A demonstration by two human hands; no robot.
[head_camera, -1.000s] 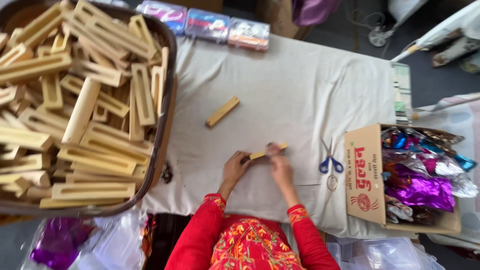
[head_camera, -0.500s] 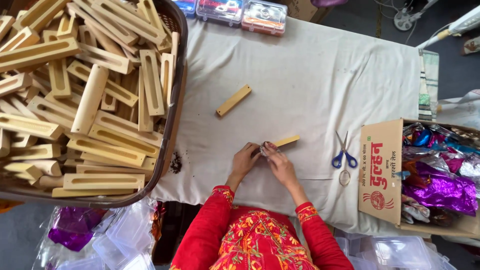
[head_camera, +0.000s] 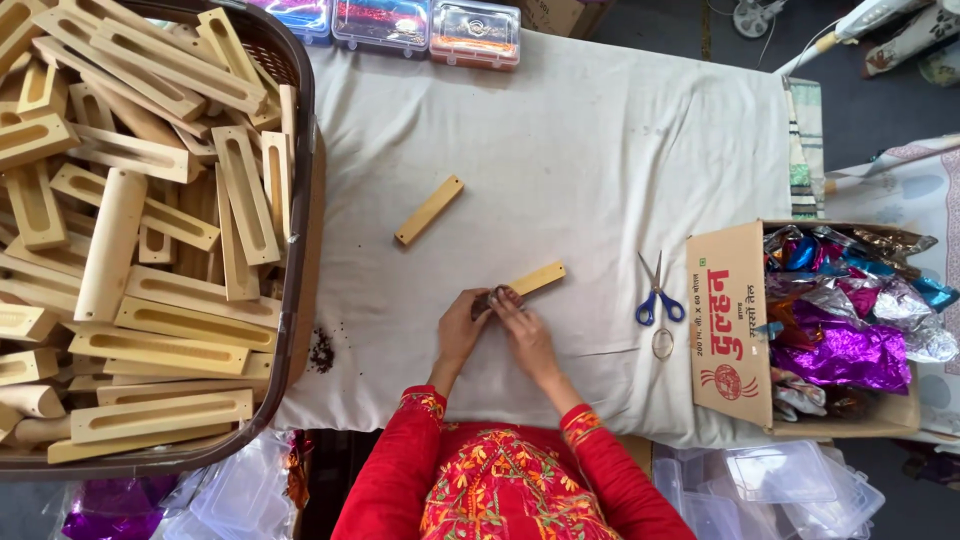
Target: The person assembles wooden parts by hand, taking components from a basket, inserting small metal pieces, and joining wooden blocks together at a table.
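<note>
Surface: pale cloth is covering the table, wrinkling toward the near edge.
Far left: dark basket is brimming with slotted wooden blocks, all pale yellow.
Top edge: three clear plastic cases are sitting in a row, showing bright contents.
Centre: spare wooden stick is lying alone on the cloth, tilted.
Work piece: flat wooden strip, light tan, is resting on the cloth in front of the person, its dark-tipped left end going under the fingers.
Left hand: fingers are curling in, pinching the strip's dark end.
Right hand: fingertips are pressing on that same end, wrist angling back to a red sleeve.
Right of hands: blue-handled scissors are lying shut.
Far right: brown cardboard box with red printing is holding shiny foil wrappers, purple, blue and silver.
</note>
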